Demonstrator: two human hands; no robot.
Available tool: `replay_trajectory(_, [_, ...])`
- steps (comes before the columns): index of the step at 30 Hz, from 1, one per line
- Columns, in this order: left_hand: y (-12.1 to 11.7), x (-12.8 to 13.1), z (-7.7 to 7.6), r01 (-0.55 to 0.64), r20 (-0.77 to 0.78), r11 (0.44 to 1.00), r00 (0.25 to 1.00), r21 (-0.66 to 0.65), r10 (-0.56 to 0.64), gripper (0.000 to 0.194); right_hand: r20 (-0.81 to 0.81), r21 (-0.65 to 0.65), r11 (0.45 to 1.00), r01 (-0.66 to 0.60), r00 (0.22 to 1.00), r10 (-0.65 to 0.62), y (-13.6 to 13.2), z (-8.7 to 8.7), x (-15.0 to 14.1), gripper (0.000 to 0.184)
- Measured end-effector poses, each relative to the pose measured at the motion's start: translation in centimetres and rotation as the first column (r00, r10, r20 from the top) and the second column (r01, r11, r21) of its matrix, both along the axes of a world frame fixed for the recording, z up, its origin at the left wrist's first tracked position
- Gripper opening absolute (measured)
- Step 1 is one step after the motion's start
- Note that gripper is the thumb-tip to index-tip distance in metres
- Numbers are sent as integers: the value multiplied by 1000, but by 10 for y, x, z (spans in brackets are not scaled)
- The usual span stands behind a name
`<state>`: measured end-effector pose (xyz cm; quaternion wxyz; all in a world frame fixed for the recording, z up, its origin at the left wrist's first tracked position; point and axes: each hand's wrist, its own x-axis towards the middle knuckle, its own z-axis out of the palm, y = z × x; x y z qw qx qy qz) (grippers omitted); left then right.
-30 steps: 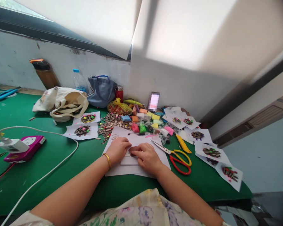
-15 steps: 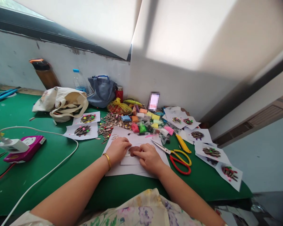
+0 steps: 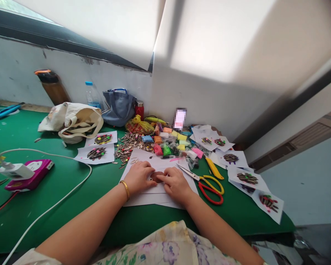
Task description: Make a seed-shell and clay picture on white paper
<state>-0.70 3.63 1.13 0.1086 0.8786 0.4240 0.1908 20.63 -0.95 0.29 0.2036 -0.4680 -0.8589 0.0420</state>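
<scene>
Both my hands rest on a white paper sheet lying on the green table. A flat brown clay patch sits on the paper between them. My left hand, with a gold bangle at the wrist, has its fingers curled and presses down beside the patch. My right hand has its fingertips pressed on the clay's right edge. Most of the patch is hidden by my fingers.
Red and yellow scissors lie right of the paper, small clay bags and sunflower seeds behind it. Finished seed pictures lie left and right. A pink device with a white cable, bags and bottles stand at the back.
My hands have drawn closer together over the brown clay, fingertips shifting slightly up the paper. Everything else stays put.
</scene>
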Motion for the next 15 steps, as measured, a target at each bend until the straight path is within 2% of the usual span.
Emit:
replay_trajectory(8, [-3,1,2,-14,-1,1000,1000,-11,14,40,-43,5,998,65,997,-65,6,-9,3,42])
replay_trajectory(15, [-3,2,1,-15,7,1000,1000,-9,15,37,-2,11,996,83,997,-83,4,-4,-4,45])
